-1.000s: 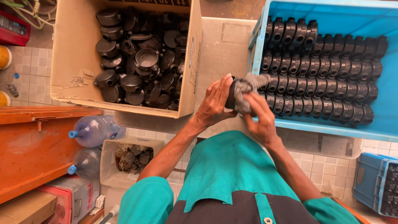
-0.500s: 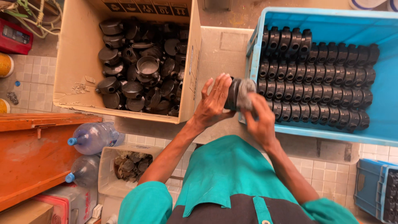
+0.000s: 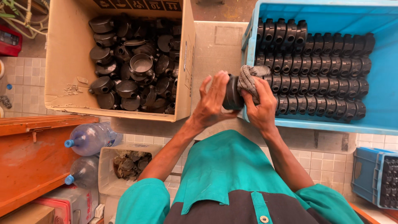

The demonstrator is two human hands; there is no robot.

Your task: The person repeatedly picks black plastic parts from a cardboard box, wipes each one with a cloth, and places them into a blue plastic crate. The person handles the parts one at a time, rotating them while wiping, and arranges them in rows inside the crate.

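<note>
The left hand (image 3: 213,101) clamps a round black plastic fitting (image 3: 231,93) over the gap between the cardboard box (image 3: 66,66) and the blue crate (image 3: 315,16). The right hand (image 3: 261,110) presses a grey rag (image 3: 248,79) against its face, fingers closed on the cloth, so the left grip braces the part.

Bright, even warm daylight, soft shadows, sharp focus throughout, slight wide-angle bending toward the edges.

I see a grey bench (image 3: 215,45) carrying a cardboard box (image 3: 66,62) of loose black fittings (image 3: 137,66) on its left and a blue crate (image 3: 381,62) of rowed fittings on its right.
</note>
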